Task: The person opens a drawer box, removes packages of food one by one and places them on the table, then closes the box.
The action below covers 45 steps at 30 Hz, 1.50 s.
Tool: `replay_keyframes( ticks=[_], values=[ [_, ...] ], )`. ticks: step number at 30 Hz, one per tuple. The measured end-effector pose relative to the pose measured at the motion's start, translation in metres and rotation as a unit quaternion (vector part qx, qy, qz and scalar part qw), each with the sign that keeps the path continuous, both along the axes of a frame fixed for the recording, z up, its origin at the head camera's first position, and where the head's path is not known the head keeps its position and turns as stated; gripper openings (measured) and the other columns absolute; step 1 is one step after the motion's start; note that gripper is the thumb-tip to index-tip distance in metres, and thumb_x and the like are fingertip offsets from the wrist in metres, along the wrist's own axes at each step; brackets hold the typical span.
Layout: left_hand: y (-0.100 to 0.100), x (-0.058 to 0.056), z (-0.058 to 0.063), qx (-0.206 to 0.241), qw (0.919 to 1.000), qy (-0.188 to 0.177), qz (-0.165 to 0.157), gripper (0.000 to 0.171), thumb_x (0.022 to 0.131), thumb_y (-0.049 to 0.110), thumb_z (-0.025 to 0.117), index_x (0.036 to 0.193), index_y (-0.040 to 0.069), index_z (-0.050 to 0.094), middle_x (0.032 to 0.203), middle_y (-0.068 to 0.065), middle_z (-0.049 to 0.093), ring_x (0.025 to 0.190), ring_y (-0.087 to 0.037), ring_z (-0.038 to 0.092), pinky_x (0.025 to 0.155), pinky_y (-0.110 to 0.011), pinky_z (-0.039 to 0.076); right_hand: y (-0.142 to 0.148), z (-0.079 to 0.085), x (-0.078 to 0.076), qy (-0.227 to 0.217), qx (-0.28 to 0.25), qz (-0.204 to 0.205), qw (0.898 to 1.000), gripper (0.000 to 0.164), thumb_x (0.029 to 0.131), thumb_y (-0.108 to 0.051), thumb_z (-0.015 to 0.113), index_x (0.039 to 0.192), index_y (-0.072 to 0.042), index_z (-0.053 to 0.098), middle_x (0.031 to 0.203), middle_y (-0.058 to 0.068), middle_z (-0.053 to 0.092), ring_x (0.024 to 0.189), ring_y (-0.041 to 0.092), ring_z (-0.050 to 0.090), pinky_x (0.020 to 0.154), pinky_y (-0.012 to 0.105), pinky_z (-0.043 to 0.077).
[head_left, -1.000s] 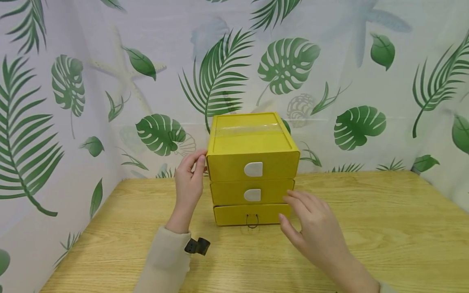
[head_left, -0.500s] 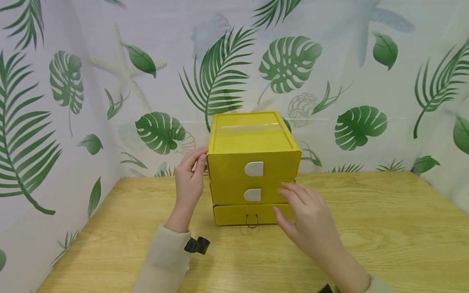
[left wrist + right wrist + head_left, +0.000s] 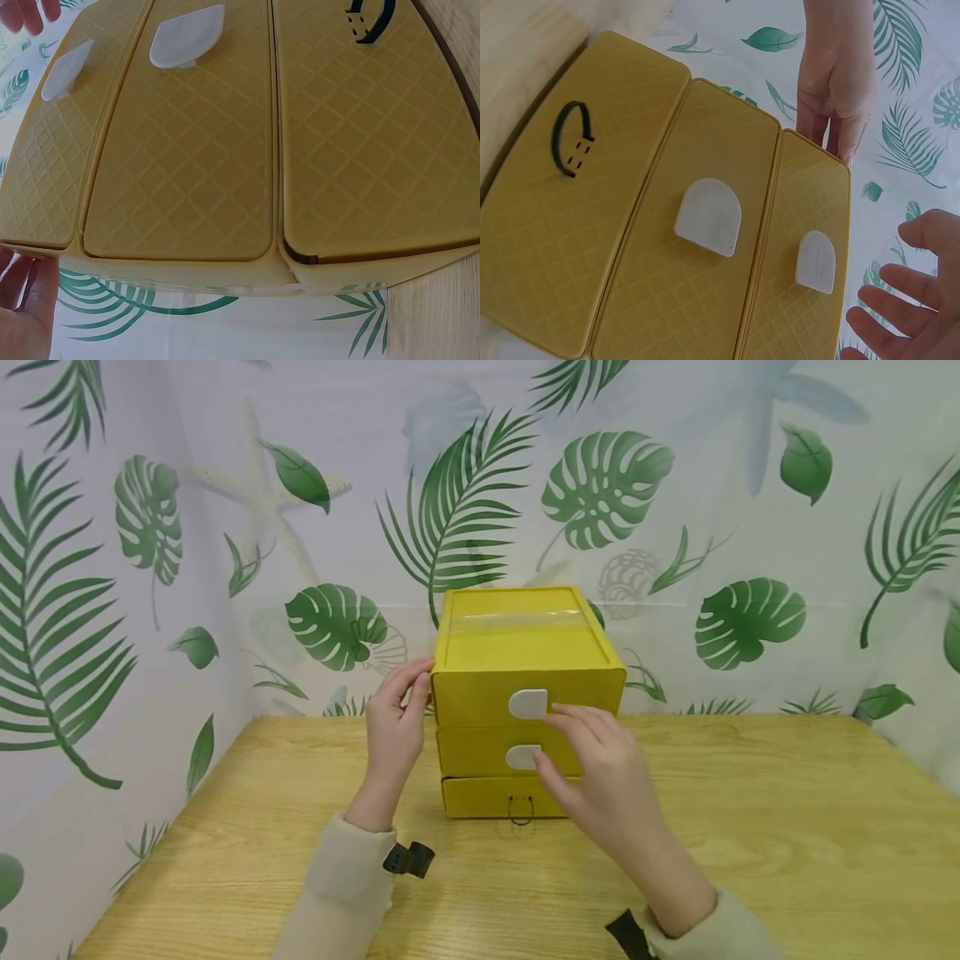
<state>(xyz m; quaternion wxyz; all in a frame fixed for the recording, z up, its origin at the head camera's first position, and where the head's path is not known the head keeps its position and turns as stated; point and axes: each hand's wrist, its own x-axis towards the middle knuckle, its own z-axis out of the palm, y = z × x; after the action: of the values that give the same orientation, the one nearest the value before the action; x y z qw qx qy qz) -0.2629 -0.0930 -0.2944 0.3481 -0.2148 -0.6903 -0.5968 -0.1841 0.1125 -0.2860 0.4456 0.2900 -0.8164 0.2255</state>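
A small yellow cabinet (image 3: 528, 643) with three stacked drawers stands on the table. White tabs serve as handles on the top drawer (image 3: 465, 702) and the middle drawer (image 3: 472, 753); the bottom drawer (image 3: 480, 797) carries a black loop (image 3: 521, 812). My left hand (image 3: 396, 718) rests its fingers against the cabinet's upper left side. Spread in front of the upper drawers is my right hand (image 3: 611, 777), fingertips near the top white tab (image 3: 528, 703) and thumb by the middle tab (image 3: 520, 757). In the right wrist view, the right hand's fingers (image 3: 900, 311) are parted, nothing between them.
The wooden table (image 3: 787, 827) reaches out on both sides of the cabinet. Behind it hangs a leaf-printed white cloth (image 3: 510, 402). Clear tape (image 3: 517, 620) crosses the cabinet's top. A black strap (image 3: 408, 859) is on the left wrist, another (image 3: 628, 935) on the right.
My right hand has moved left and up, from the cabinet's right edge to beside the white tabs. My left hand stays at the upper left side; the drawers look the same.
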Motion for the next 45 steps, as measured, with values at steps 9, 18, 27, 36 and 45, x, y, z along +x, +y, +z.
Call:
replay_keyframes(
  ticks=[9,18,27,36,45],
  values=[
    [0.0,0.0,0.001,-0.002,1.0,-0.004,-0.001,0.023,0.09,0.007,0.051,0.105,-0.006,0.062,0.109,-0.015,0.058,0.1,-0.019,0.055,0.071,-0.038,0.052,-0.011,0.008,-0.011,-0.004,-0.033,0.015,0.999,0.029,0.072,-0.008,0.068,0.097,0.005,0.062,0.101,0.016,0.061,0.097,0.03,0.052,0.082,0.042,0.044],
    [-0.001,0.001,0.001,-0.002,1.0,-0.003,0.004,0.023,0.09,0.007,0.051,0.105,-0.006,0.062,0.108,-0.015,0.059,0.1,-0.019,0.055,0.072,-0.032,0.052,-0.014,0.005,-0.02,0.011,-0.022,0.022,0.999,0.032,0.068,-0.004,0.072,0.098,0.004,0.062,0.099,0.014,0.061,0.095,0.029,0.053,0.08,0.041,0.045],
    [-0.001,0.0,0.0,0.001,1.0,0.003,0.008,0.023,0.09,0.007,0.051,0.105,-0.006,0.062,0.108,-0.015,0.059,0.1,-0.02,0.055,0.07,-0.037,0.052,-0.012,0.0,-0.039,0.107,0.005,0.051,0.993,0.03,0.068,-0.001,0.069,0.096,0.006,0.061,0.095,0.017,0.06,0.088,0.032,0.053,0.073,0.041,0.046],
    [0.0,0.0,-0.003,-0.001,1.0,0.003,0.003,0.023,0.09,0.007,0.051,0.105,-0.006,0.062,0.107,-0.015,0.059,0.096,-0.019,0.056,0.066,-0.04,0.052,-0.012,-0.003,-0.049,0.128,0.04,0.042,0.99,0.033,0.069,-0.006,0.071,0.099,0.006,0.06,0.096,0.017,0.058,0.088,0.033,0.053,0.076,0.042,0.046],
    [0.0,0.003,0.0,0.003,1.0,-0.007,0.005,0.023,0.089,0.006,0.051,0.106,-0.005,0.062,0.108,-0.014,0.059,0.1,-0.019,0.055,0.07,-0.034,0.053,-0.011,-0.01,-0.058,0.137,0.071,0.039,0.987,0.033,0.07,-0.004,0.071,0.1,0.006,0.06,0.096,0.017,0.059,0.089,0.032,0.053,0.079,0.039,0.047]
  ],
)
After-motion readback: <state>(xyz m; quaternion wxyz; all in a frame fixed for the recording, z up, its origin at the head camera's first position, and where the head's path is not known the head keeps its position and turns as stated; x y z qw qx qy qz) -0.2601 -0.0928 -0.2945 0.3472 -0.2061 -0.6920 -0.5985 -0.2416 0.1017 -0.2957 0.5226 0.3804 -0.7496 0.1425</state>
